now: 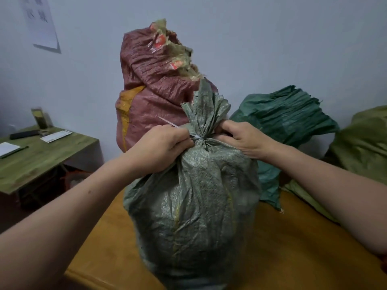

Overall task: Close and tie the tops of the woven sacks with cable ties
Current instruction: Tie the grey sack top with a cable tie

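A full grey-green woven sack [194, 206] stands upright on the orange table [293, 248] right in front of me. Its top is gathered into a tight neck with a ruffled tuft above. A white cable tie [170, 124] circles that neck, and its loose tail sticks out up and to the left. My left hand [161, 147] is closed on the tie at the left of the neck. My right hand [243, 139] grips the gathered neck from the right.
A tall red woven sack [150, 97] with an open, frayed top stands behind. A dark green sack [287, 118] and an olive sack [364, 143] lie at the right. A low green side table [41, 160] with papers and a jar is at the left.
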